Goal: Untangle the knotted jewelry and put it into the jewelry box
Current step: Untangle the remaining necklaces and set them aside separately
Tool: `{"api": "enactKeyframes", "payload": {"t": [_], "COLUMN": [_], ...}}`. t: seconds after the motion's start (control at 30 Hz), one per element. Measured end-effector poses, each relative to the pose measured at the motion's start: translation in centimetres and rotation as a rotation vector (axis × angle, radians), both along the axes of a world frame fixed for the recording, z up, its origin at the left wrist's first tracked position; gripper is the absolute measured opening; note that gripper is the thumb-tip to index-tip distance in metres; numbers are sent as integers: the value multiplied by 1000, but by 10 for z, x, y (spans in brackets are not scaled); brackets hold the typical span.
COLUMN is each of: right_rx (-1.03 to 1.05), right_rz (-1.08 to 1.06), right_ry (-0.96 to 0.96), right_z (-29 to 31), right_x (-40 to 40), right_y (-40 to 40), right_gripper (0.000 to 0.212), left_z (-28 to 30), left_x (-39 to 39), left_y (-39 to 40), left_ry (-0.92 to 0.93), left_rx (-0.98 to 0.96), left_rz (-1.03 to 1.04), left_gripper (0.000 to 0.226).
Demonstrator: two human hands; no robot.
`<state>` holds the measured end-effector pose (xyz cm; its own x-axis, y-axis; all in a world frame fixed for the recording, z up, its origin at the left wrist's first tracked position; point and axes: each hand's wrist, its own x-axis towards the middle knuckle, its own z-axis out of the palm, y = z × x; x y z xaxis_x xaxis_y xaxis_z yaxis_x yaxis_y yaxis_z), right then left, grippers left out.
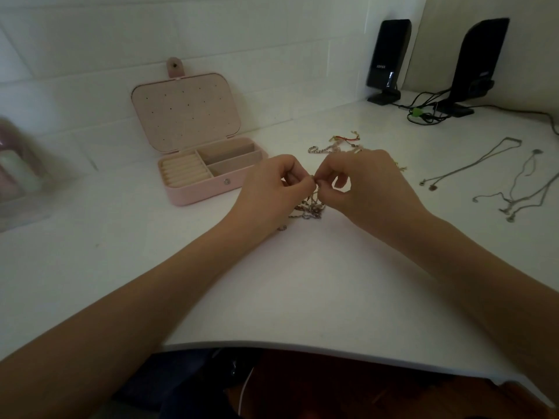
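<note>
Now, hands: the left hand [273,184] and the right hand [360,179] are close together above the white table [302,282]
Left hand: its fingers are curled and pinch the knotted chain [308,205]
Right hand: its fingers pinch the same chain at the top
Chain: it hangs down from the fingers in a tangle, its low end on the table
Jewelry box [196,152]: pink, open, lid up, to the left of the hands
More jewelry [341,143]: a small pile behind the hands
Thin necklaces [514,182]: spread out far to the right
Back corner: 2 black speakers [388,58]
</note>
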<state>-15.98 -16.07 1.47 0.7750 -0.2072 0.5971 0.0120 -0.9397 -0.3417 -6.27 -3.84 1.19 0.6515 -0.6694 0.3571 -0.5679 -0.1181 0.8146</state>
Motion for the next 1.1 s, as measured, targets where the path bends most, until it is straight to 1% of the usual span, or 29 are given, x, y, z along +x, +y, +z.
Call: {"api": "enactKeyframes", "payload": {"t": [0.2,0.33,0.4,0.5,0.63,0.77,0.93,1.1], "right_rx": [50,229,260,215,150,182,178,176], "right_rz": [24,34,31,17,0,-19,-9,11], "right_ry": [34,22,29,49,25,-17,-47,-4], "right_z": [0,1,2,2,1,2,5,5], "right_x": [-1,-1,-1,-1,0,-2,-5,-4], "right_y": [2,3,5,4,-1,-3,-3,-2], "right_gripper": [5,11,9,5,8,11,9,7], "left_z": [-1,-1,-1,0,1,-1,-1,1], "left_x": [0,0,0,-1,-3,0,1,0], "left_y": [0,0,0,0,1,1,0,1], "left_ry": [-21,-110,-129,-143,-104,-13,42,25], "left_rx": [5,33,37,61,59,32,2,3], "left_rz": [-6,-2,-9,-54,-118,-90,-76,-83], "left_gripper": [14,20,21,17,14,17,19,21]}}
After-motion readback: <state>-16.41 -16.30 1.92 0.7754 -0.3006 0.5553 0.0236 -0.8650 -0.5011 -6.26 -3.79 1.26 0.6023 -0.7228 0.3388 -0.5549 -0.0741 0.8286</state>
